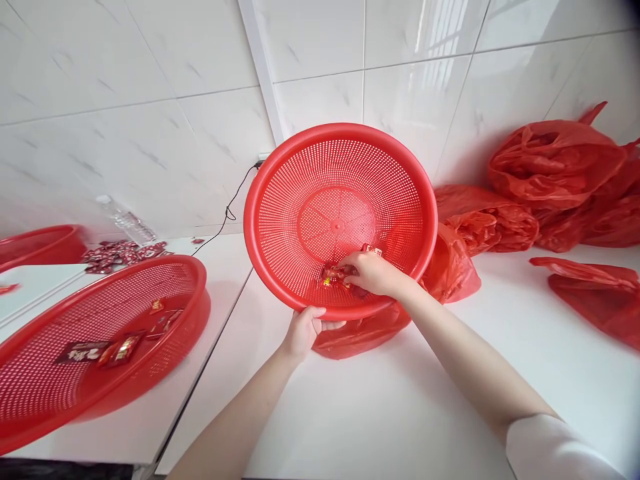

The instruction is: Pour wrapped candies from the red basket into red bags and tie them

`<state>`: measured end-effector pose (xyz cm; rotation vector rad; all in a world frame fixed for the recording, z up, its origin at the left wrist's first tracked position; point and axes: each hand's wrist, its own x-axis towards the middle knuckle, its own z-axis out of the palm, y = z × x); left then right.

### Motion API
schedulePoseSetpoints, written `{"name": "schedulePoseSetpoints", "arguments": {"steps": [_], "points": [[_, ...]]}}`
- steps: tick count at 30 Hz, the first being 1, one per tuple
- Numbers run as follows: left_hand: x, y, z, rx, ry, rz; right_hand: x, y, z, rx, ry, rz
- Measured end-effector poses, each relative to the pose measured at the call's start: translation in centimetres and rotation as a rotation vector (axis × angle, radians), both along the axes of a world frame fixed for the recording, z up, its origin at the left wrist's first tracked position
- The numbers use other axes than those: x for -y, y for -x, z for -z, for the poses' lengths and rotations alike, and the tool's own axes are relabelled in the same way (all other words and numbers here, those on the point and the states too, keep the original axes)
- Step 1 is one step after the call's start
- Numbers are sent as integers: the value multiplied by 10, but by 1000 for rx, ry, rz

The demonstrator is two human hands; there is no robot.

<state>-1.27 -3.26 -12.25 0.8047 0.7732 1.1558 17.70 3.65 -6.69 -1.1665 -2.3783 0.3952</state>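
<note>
A round red perforated basket [280,267] is tilted up with its open side toward me. My left hand [303,332] grips its lower rim, thumb on the rim and fingers underneath. Inside, my right hand [371,272] is closed on small red wrapped packets [333,275] near the lower wall. More packets lie partly hidden beneath and behind that hand. Under the basket, a red plastic bag [363,337] spreads over the white table [390,407].
At the left stands another red basket [193,280] with several packets. Behind it lie a pile of small red packets [113,255], a clear bottle [131,223] and a black cable [229,213]. Filled red bags [555,163] are heaped at the right by the tiled wall.
</note>
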Motion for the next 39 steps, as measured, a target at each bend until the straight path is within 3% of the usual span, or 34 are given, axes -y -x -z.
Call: {"name": "schedulePoseSetpoints", "arguments": {"steps": [4, 6, 10, 14, 27, 39], "points": [[-2, 4, -1, -20, 12, -11, 1, 0, -3, -227, -36, 66], [-3, 6, -2, -30, 10, -27, 2, 1, -6, -471, 122, 70], [-7, 11, -4, -31, -2, -48, 4, 7, -9, -991, 657, -88], [-11, 15, -4, -16, -27, -49, 4, 9, -10, -1189, 830, -176], [-17, 21, -2, 6, -57, -93, 11, 9, -15, -1081, 689, -75], [-17, 21, -9, 12, -43, -104, 8, 10, -12, -1105, 701, -59]]}}
